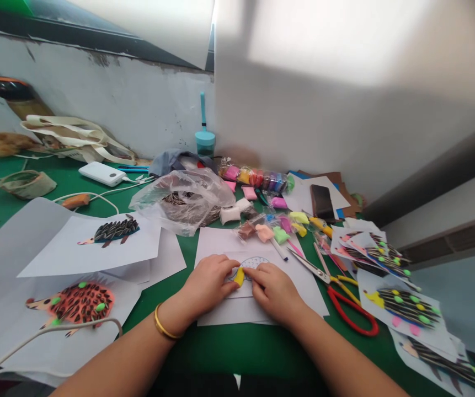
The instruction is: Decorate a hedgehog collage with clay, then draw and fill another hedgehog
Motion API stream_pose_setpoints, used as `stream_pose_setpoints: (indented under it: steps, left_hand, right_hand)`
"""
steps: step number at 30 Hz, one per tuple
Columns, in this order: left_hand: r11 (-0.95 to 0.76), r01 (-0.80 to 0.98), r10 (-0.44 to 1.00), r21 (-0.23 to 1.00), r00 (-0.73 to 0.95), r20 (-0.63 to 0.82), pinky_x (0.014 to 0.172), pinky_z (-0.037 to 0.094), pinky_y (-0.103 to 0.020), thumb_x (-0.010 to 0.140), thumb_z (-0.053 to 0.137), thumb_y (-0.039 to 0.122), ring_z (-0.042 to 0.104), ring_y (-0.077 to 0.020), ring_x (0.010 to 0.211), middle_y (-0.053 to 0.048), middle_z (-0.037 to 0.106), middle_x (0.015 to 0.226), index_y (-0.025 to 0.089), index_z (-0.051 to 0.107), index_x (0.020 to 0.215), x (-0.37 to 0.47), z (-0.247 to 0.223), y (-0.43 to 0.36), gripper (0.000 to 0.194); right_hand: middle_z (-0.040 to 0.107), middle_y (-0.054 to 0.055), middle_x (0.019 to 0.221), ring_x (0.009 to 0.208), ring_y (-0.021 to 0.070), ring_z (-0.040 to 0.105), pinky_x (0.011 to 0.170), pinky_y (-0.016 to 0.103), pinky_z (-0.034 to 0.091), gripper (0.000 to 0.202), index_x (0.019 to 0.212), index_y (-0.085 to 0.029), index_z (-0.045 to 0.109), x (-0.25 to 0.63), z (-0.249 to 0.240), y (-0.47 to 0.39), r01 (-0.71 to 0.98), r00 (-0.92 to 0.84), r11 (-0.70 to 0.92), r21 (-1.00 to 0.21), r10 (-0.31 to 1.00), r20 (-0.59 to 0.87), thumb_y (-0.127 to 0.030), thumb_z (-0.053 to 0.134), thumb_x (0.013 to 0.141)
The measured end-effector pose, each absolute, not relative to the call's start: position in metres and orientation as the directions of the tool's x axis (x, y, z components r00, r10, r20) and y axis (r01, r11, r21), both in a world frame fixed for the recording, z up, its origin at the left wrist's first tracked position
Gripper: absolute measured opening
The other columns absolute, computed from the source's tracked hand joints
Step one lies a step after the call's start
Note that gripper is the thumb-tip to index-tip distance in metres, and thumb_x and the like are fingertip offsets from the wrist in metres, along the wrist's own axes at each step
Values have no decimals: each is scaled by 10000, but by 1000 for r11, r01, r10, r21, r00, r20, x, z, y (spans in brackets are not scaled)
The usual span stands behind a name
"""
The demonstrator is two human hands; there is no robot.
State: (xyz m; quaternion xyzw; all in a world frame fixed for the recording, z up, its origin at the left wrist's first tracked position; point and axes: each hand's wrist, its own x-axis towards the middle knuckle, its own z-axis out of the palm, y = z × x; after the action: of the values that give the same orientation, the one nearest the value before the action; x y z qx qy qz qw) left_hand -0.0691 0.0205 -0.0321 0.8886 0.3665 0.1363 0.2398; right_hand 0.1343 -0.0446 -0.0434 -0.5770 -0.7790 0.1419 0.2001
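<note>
Head view: both hands (243,288) lowered, fingers meeting over yellow clay (239,277).

A small, bright yellow piece of modelling clay (239,277), narrowed at its upper end and tilted toward 1 o'clock, is seen at the 8 o'clock side of a rounded drawing (257,262). The drawing, outlined in blue and filled with short marks, is partly covered; its white sheet (241,292) is laid flat over larger white paper (216,317).
</note>
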Motion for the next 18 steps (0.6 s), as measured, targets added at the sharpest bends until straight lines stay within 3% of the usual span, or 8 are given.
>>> stream_pose_setpoints:
  steps: [7, 11, 18]
  left_hand:
    - [-657, 593, 694, 466, 716, 66, 821, 443, -338, 830, 681, 325, 598, -219, 927, -51, 658, 993, 259, 687, 1119, -69, -33, 21, 296]
    - [-665, 590, 685, 459, 726, 61, 840, 440, -349, 849, 659, 329, 595, -221, 935, -55, 655, 999, 262, 695, 1119, -68, -34, 21, 280]
    - [-648, 591, 700, 481, 711, 69, 826, 444, -345, 851, 656, 314, 592, -216, 916, -56, 649, 973, 245, 691, 1113, -69, -34, 22, 274]
  right_hand:
    - [668, 63, 860, 838, 196, 605, 777, 326, 501, 404, 1164, -214, 701, 137, -44, -44, 807, -238, 298, -510, 954, 181, -97, 480, 847]
    - [680, 72, 866, 847, 207, 612, 783, 338, 501, 397, 1152, -196, 712, 136, -44, -44, 819, -255, 312, -482, 950, 182, -101, 490, 836]
    - [676, 60, 871, 838, 187, 616, 774, 307, 511, 403, 1158, -216, 703, 138, -43, -42, 793, -205, 290, -537, 955, 213, -86, 494, 838]
